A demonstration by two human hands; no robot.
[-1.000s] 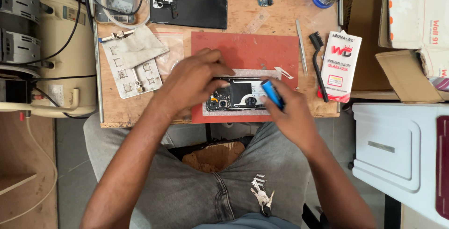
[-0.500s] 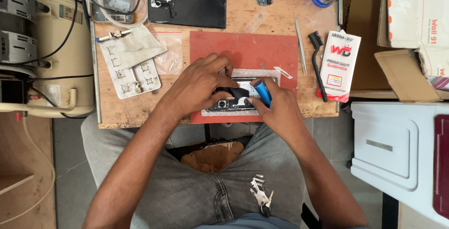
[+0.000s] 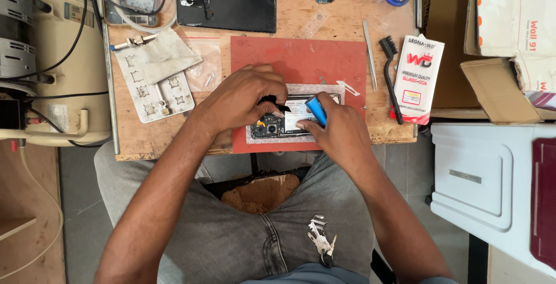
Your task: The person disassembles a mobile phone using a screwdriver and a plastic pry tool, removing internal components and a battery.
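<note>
An opened phone (image 3: 285, 123) with its back removed lies on a red mat (image 3: 301, 64) on the wooden bench. My left hand (image 3: 243, 99) rests on the phone's upper left part, fingers pressing down on it. My right hand (image 3: 336, 130) grips a small blue tool (image 3: 316, 110), its tip set against the phone's inner board near the middle. Both hands cover most of the phone; only the camera end and a strip of the board show.
A black phone back cover (image 3: 229, 7) lies at the bench's far side, a metal jig plate (image 3: 152, 81) to the left. Tweezers (image 3: 369, 55), a black brush (image 3: 391, 78) and a white packet (image 3: 418, 75) sit right of the mat. A cream machine (image 3: 55, 64) stands left, a white cabinet (image 3: 486, 185) right.
My right hand has moved left with the blue tool, from beside the phone onto its middle. My left hand has stayed on the phone.
</note>
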